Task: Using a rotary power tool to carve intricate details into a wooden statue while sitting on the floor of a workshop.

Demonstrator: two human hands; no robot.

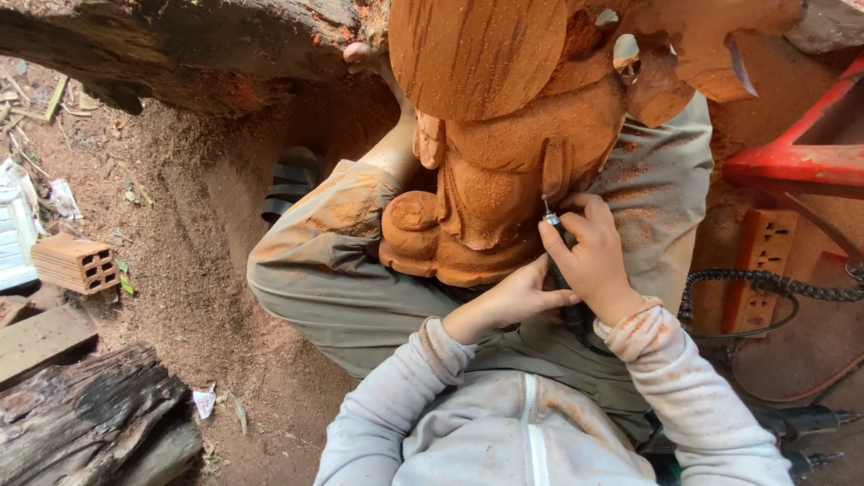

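Observation:
A reddish-brown carved wooden figure [504, 117] rests on my lap, coated with orange sawdust. My right hand [589, 252] grips a slim rotary carving tool [551, 218] whose tip touches the carving's lower right side. Just below it, my left hand [513, 301] is closed around the tool's dark handle and steadies it. Both sleeves are pale grey and dusty. My grey-green trousers [324, 270] are powdered with sawdust.
A flexible black shaft cable [765, 286] runs off to the right beside a red metal frame [792, 162]. A large log [180, 45] lies across the top. A hollow brick [76, 263], wood blocks [90, 418] and sawdust-covered ground [198, 297] are at left.

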